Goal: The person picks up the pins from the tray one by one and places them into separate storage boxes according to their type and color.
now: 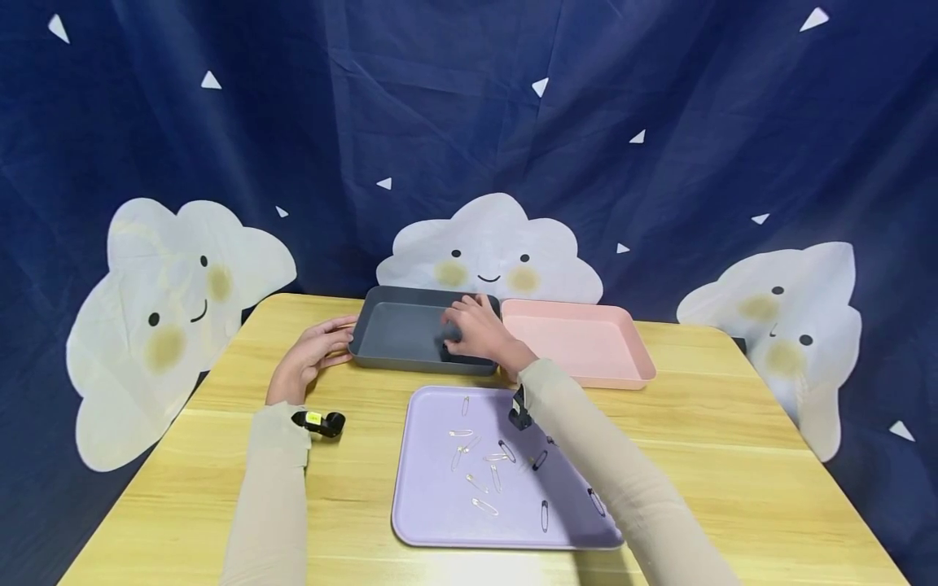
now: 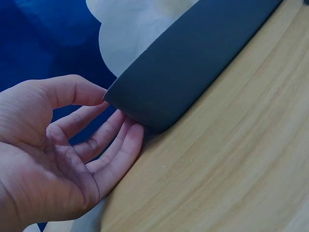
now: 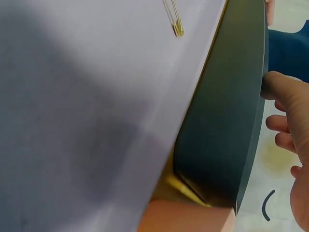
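My left hand (image 1: 315, 352) is at the left end of the dark grey tray (image 1: 399, 364). In the left wrist view its fingers (image 2: 113, 166) touch the tray's end wall, with the thumb at the rim corner. My right hand (image 1: 478, 327) is over the right part of that tray, fingers bent and thumb apart from them. No thing shows clearly between them; a small dark patch below the thumb is too unclear to name. On the lilac tray (image 1: 421, 521) lie several gold safety pins (image 1: 484, 507) and black safety pins (image 1: 545, 516).
A pink tray (image 1: 579, 342) adjoins the dark grey tray on the right. Both stand behind the lilac tray on the wooden table (image 1: 352, 488). My right forearm crosses the lilac tray's right side and hides part of it. A blue cloud-patterned curtain (image 1: 469, 106) hangs behind.
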Motion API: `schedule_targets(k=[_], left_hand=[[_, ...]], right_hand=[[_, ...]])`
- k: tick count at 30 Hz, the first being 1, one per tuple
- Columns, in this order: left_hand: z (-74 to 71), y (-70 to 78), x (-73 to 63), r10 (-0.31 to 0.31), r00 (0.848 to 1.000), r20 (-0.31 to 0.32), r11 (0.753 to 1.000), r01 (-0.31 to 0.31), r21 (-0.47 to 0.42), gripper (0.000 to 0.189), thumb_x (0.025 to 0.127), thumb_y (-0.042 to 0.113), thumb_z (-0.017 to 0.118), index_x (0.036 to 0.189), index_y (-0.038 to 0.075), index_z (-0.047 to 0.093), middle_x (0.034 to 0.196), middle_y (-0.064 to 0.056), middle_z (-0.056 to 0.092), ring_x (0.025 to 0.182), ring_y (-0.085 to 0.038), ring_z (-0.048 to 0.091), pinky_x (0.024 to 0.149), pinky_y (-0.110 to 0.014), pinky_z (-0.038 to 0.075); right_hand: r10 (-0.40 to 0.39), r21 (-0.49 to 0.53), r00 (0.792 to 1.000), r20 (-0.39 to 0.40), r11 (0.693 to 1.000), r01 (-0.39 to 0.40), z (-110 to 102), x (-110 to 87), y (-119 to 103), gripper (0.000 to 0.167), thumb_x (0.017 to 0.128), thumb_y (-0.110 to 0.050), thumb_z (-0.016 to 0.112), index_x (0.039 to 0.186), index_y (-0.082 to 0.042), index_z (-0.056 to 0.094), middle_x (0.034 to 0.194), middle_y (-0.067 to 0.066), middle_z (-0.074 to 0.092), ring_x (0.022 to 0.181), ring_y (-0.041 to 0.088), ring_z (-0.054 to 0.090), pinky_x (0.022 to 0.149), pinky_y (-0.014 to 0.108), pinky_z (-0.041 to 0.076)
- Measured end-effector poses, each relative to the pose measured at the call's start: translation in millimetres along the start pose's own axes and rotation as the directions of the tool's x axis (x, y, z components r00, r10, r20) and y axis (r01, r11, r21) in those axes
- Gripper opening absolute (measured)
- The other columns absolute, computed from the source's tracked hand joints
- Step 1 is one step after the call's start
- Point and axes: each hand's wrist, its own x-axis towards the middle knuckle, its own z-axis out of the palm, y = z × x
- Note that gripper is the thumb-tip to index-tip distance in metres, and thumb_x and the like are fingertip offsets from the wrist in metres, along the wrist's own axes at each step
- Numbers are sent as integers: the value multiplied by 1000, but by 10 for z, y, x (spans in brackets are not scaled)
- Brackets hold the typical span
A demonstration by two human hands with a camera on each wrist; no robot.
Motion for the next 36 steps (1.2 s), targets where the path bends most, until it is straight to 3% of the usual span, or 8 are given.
schedule_targets(k=[8,15,23,29,36], left_hand=[[50,116,-122,-5,1000,9,1000,5,-5,61,104,8,51,161,7,29,156,-15,45,110,-7,66,96,-30,54],[80,190,-208,-6,1000,12,1000,7,-13,62,104,8,52,161,5,29,143,-5,57,109,-7,67,94,-27,55],[61,159,-168,-6,1000,16,1000,7,-18,62,104,8,52,161,5,28,118,13,65,108,-7,67,98,-31,53],[1,3,-24,16,1000,5,1000,-16,7,60,105,16,54,161,11,32,130,9,63,105,-3,67,93,-26,54],[-6,-46,4,36,999,5,999,-36,0,60,105,18,55,160,11,33,130,6,64,103,-3,67,87,-21,55]], right_hand=[[-43,21,999,-12,999,43,-128,-137,54,31,84,-23,80,110,-9,74,96,3,70,92,22,54,89,44,35],[-133,8,990,-39,991,134,-233,-329,101,25,82,-20,82,102,-8,76,94,4,72,87,22,52,85,44,33],[-170,34,985,18,985,169,-325,-598,72,21,83,-22,80,100,-10,78,98,-1,74,92,19,53,89,44,35],[-192,52,981,27,980,191,-390,-830,-11,18,81,-21,82,97,-13,77,94,-2,74,88,17,51,87,41,35],[-201,112,975,97,975,190,-434,-1114,-86,19,81,-22,82,98,-14,78,96,-2,74,92,17,53,94,46,36]])
